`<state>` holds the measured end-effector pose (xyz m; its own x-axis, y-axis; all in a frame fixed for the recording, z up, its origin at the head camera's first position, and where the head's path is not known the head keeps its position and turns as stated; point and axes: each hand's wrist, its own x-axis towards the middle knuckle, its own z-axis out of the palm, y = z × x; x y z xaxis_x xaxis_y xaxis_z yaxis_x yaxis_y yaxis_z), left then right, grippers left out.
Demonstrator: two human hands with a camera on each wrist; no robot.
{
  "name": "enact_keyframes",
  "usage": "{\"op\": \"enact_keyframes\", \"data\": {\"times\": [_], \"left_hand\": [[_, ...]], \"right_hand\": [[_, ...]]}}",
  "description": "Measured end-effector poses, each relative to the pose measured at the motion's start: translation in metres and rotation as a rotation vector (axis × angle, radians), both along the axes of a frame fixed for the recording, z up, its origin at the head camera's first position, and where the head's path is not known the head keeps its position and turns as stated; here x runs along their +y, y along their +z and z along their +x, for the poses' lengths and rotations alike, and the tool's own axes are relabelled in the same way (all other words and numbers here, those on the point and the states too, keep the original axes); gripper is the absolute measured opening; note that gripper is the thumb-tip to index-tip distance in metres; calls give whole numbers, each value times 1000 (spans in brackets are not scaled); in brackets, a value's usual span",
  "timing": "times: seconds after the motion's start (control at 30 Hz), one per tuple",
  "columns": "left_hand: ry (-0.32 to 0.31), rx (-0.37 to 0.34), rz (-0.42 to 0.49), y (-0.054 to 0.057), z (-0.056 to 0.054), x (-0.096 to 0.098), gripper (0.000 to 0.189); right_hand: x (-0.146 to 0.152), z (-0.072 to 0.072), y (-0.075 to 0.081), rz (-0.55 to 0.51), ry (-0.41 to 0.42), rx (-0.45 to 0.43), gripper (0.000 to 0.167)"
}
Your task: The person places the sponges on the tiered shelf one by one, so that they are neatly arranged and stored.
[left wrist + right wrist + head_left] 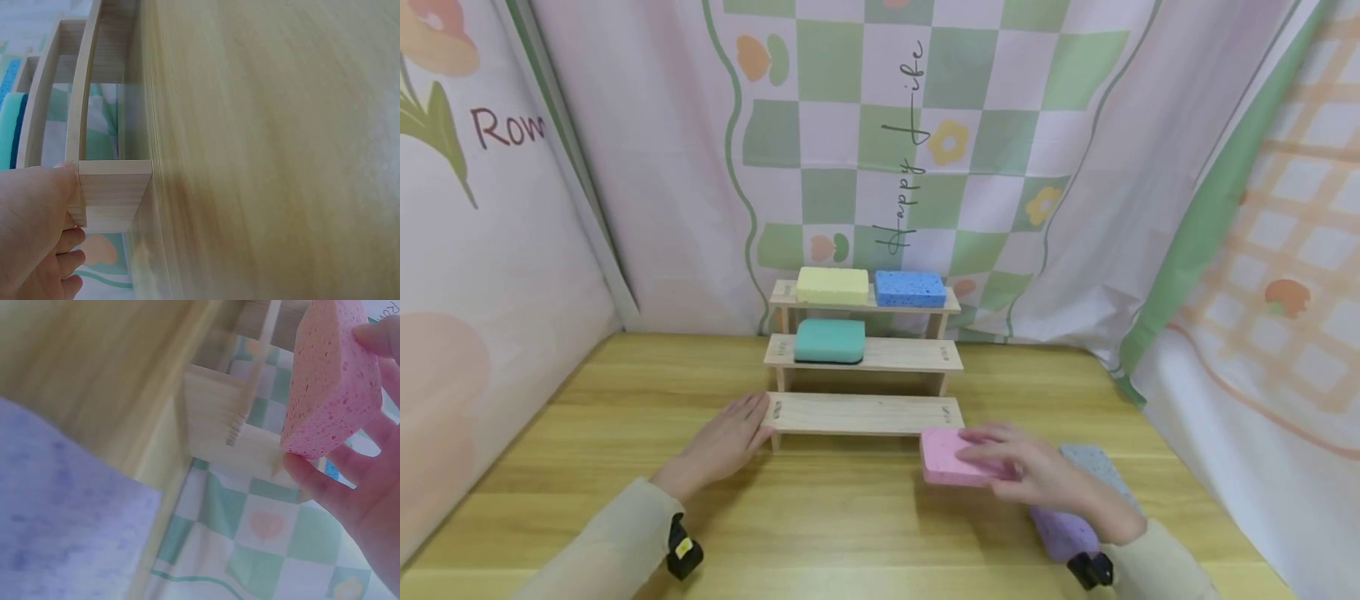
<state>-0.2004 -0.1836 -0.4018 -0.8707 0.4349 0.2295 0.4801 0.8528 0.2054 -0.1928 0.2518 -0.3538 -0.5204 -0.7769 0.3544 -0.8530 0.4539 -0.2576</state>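
Observation:
In the head view my right hand point(1037, 467) holds a pink sponge point(943, 457) in front of the right end of a three-tier wooden shelf point(865, 414). The right wrist view has the thumb and fingers pinching this porous pink block point(331, 381) by its sides. At the lowest board's left end, my left hand point(730, 433) grips the corner; the left wrist view puts its thumb at the board point(79, 119). On the middle tier sits a teal sponge point(830, 341) with a dark underside. The top tier carries a yellow sponge point(832, 286) and a speckled blue sponge point(910, 288).
A purple sponge point(1063, 533) and a grey sponge point(1093, 467) lie on the wooden table point(835, 533), partly hidden by my right forearm. Behind the shelf hangs a checked curtain point(831, 133); more cloth flanks both sides.

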Motion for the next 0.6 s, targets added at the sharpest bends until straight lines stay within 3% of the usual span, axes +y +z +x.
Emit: {"op": "enact_keyframes", "data": {"times": [0.23,0.6], "left_hand": [[20,-20,-55,-3,-3,-1,55],[20,-28,-39,-2,-3,-1,55]], "right_hand": [[-3,-7,12,-21,5,45,51],[-5,-24,32,-95,54,150,48]]}}
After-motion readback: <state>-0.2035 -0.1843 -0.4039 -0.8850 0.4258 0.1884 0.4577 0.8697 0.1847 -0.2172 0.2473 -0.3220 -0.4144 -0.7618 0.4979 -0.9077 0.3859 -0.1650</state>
